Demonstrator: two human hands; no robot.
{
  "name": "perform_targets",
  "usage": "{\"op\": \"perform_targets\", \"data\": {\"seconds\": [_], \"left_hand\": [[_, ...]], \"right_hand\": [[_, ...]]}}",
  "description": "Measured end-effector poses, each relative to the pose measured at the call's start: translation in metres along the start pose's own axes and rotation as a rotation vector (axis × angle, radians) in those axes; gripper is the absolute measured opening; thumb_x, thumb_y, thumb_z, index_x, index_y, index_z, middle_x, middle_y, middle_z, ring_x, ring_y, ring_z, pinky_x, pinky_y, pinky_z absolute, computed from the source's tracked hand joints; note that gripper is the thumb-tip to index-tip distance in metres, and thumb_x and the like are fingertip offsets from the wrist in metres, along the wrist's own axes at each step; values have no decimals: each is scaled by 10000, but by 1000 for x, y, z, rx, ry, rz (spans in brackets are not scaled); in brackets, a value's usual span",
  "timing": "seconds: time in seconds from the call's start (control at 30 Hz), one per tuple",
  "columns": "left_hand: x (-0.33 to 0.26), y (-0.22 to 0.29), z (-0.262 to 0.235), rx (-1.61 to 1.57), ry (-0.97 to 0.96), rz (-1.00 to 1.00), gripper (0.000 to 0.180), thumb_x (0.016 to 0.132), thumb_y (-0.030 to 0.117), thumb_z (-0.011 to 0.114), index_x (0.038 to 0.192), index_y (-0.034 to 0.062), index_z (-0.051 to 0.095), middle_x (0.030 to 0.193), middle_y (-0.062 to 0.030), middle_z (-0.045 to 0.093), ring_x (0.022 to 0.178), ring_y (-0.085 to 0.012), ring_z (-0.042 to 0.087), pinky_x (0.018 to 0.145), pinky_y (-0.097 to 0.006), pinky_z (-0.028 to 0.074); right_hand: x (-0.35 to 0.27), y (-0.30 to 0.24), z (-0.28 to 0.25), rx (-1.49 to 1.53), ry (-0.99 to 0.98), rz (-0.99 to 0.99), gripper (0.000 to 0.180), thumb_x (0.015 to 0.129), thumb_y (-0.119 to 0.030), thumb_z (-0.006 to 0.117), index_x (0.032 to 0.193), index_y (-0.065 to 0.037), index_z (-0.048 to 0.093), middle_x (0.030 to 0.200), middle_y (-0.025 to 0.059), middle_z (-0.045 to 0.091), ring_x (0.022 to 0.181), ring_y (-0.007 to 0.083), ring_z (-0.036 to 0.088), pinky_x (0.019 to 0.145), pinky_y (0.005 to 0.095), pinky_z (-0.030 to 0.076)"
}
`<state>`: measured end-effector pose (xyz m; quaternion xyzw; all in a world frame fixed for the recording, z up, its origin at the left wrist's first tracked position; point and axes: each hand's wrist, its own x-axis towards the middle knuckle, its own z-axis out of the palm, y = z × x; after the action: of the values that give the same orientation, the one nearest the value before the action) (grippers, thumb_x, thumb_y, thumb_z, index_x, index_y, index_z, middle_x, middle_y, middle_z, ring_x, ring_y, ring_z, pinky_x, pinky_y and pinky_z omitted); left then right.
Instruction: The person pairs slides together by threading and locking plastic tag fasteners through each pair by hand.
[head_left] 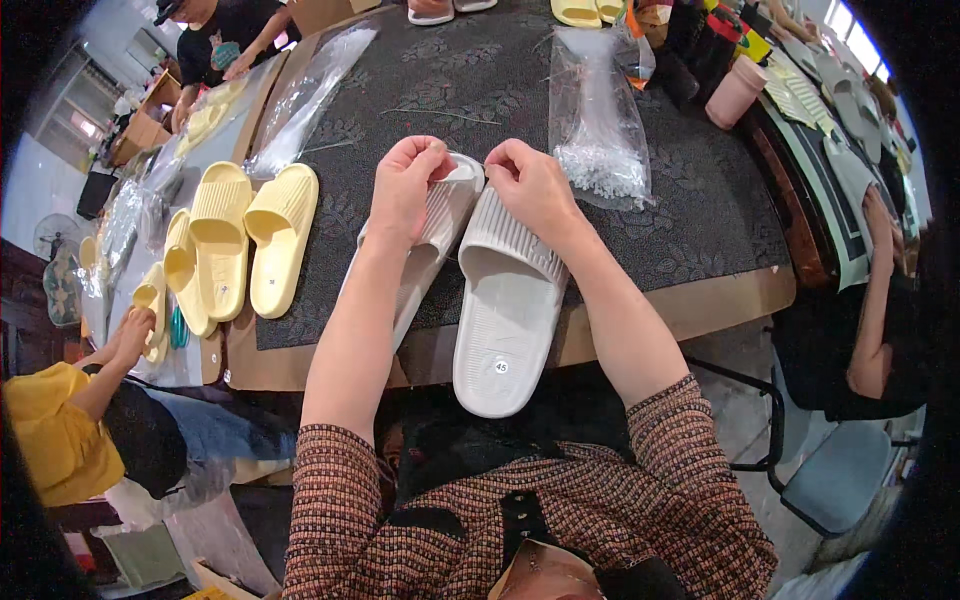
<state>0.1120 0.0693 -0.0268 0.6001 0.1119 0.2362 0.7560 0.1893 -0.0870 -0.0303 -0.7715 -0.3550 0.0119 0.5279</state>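
Note:
A pair of light grey slippers lies at the table's front edge, toes away from me. The right slipper [508, 310] juts over the edge, with a small round white sticker on its insole. The left slipper [440, 240] lies partly under my left forearm. Above its toe my left hand [403, 188] is closed in a pinch. My right hand [537, 192] pinches too, at the toe of the right slipper. Whatever the fingertips hold is too small to make out. Beyond my right hand rests a clear bag [600, 120] of thin white plastic strands.
Yellow slippers [282, 240] stand at the left. Another clear bag [315, 95] lies behind them. A pink cup [736, 92] is at the far right of the dark patterned tablecloth [440, 85]. People work on both sides; a chair [835, 480] stands at the right.

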Motion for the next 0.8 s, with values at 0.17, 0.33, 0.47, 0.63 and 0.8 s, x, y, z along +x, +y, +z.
{"op": "perform_targets", "data": {"seconds": [0.17,0.33,0.47,0.63,0.8], "left_hand": [[1,2,-3,96,43,-7,142,839,74,594,959,-2,589,807,-46,619,742,-100,570,684,-227,456],[-1,27,-14,491,128,71,260,832,100,597,1055,-30,566,897,-83,618,822,-148,581,740,-265,471],[-25,46,-53,724,97,70,335,842,149,595,1132,-15,561,974,-75,605,908,-147,562,809,-265,452],[-83,40,-104,982,101,8,326,832,154,594,1088,-46,561,925,-110,615,840,-179,582,757,-291,475],[-125,40,-106,957,136,-32,331,834,159,587,1096,-42,562,917,-118,615,828,-180,587,745,-297,479]], "right_hand": [[-3,-3,4,19,14,-28,151,813,-135,550,881,-16,613,810,179,649,780,331,637,704,387,492],[-8,-5,0,10,-27,-9,147,814,-108,556,908,-5,604,799,178,645,754,325,634,694,378,491],[-6,-5,-6,-13,-17,-55,147,821,-106,552,909,2,599,808,192,639,776,330,632,699,387,490],[-2,-5,-15,-138,-33,-90,166,835,-130,538,905,6,601,856,208,635,828,366,611,740,419,481],[-10,-28,-28,-269,-27,-146,162,842,-131,533,903,2,602,867,200,631,838,368,601,747,428,475]]}}
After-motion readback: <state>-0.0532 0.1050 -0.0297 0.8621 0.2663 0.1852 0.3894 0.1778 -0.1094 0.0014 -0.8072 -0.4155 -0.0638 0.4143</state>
